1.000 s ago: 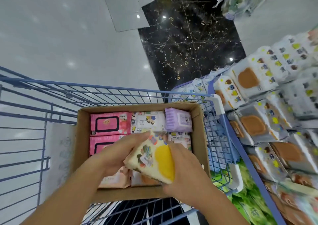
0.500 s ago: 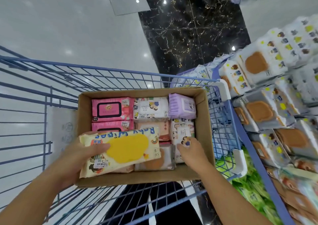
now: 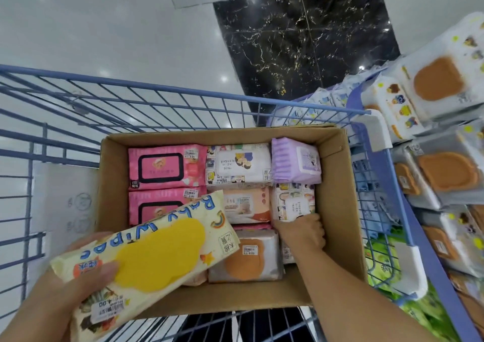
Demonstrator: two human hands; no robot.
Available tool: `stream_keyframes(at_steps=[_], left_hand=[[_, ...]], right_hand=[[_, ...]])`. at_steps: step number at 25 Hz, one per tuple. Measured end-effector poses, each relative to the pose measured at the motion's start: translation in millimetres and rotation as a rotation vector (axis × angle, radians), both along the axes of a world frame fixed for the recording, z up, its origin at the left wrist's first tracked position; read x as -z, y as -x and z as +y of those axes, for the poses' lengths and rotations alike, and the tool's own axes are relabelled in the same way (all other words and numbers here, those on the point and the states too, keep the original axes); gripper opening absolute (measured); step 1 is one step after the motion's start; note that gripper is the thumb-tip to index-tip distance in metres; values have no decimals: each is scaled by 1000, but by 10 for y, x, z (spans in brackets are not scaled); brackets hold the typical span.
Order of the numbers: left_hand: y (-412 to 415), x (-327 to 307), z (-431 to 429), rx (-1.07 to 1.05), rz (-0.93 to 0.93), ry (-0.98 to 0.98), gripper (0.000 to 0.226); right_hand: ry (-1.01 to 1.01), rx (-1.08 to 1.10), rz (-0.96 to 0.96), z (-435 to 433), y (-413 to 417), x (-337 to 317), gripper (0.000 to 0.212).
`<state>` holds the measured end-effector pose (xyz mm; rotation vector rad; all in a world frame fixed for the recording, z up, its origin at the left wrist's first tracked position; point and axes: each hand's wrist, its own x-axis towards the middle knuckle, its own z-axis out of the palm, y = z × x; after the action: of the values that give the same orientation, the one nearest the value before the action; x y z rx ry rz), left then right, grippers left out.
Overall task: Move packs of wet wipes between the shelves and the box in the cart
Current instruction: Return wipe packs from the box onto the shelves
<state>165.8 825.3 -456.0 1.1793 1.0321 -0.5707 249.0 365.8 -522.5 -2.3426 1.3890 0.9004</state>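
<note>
The left hand [image 3: 78,284] grips a yellow pack [image 3: 146,258] by its near end, thumb on top beside the lid. The pack is tilted, raised over the near-left corner of the box [image 3: 340,184], with its far end above the pink packs [image 3: 167,166]. The right hand [image 3: 301,233] is down inside the box, fingers curled round the near edge of a white pack [image 3: 292,200] in the right-hand column, just behind the purple pack [image 3: 296,161]. A narrow free strip runs between that column and the box's right wall, and bare cardboard shows along the near wall. The box sits in the cart [image 3: 183,90], against its right side, with shelf packs [image 3: 445,174] just beyond.
</note>
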Motion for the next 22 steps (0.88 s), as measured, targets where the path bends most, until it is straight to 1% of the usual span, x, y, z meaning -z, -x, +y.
stream_keyframes(at_steps=[1, 3, 4, 5, 6, 7, 8, 9, 11, 12, 13, 14, 15, 16, 17, 18, 19, 20, 22], left_hand=[[-22, -132, -198, 31, -64, 12, 71], [-283, -733, -796, 169, -122, 50, 56], [-362, -879, -937, 153, -133, 35, 54], [-429, -1017, -1054, 140, -131, 54, 58], [-468, -1148, -1089, 158, -132, 74, 69], [-491, -1246, -1108, 176, -133, 95, 88], [-497, -1307, -1104, 182, -142, 64, 105], [-516, -1385, -1094, 159, -149, 48, 115], [-546, -1544, -1056, 146, -177, 66, 120], [-531, -1596, -1027, 165, -198, 49, 116], [-509, -1605, -982, 190, -224, 15, 106], [-481, -1606, -929, 191, -242, 0, 88], [-457, -1610, -884, 145, -265, 3, 70], [-434, -1615, -853, 97, -271, -12, 60], [-403, -1606, -829, 73, -271, -24, 57], [-375, -1594, -816, 58, -269, -35, 56], [-354, -1623, -834, 39, -261, -36, 56], [-335, -1654, -862, 17, -256, -38, 57], [-304, -1686, -887, -22, -245, -48, 60]], right_hand=[[16, -18, -19, -20, 18, -4, 111], [10, -46, -62, -63, 75, -87, 101], [-2, -64, -69, -67, 89, -174, 97], [-3, -88, -60, -67, 93, -260, 95], [-2, -105, -48, -61, 81, -353, 95], [0, -127, -33, -57, 65, -426, 95], [-15, -137, -21, -54, 52, -486, 96], [-49, -137, -2, -48, 13, -529, 97], [-103, -96, 19, -39, -59, -567, 97], [-103, -119, 1, -21, -76, -572, 95], [-96, -189, -40, 19, -86, -612, 89], [-103, -253, -116, 78, -53, -657, 81], [-121, -328, -183, 136, -2, -697, 71], [-215, -286, -214, 193, 64, -731, 62], [-360, -167, -168, 259, 121, -796, 57], [-531, 23, -87, 298, 188, -811, 57], [-664, 150, -2, 341, 249, -837, 59], [-734, 176, 43, 338, 326, -794, 60], [-772, 165, 40, 349, 357, -766, 57]])
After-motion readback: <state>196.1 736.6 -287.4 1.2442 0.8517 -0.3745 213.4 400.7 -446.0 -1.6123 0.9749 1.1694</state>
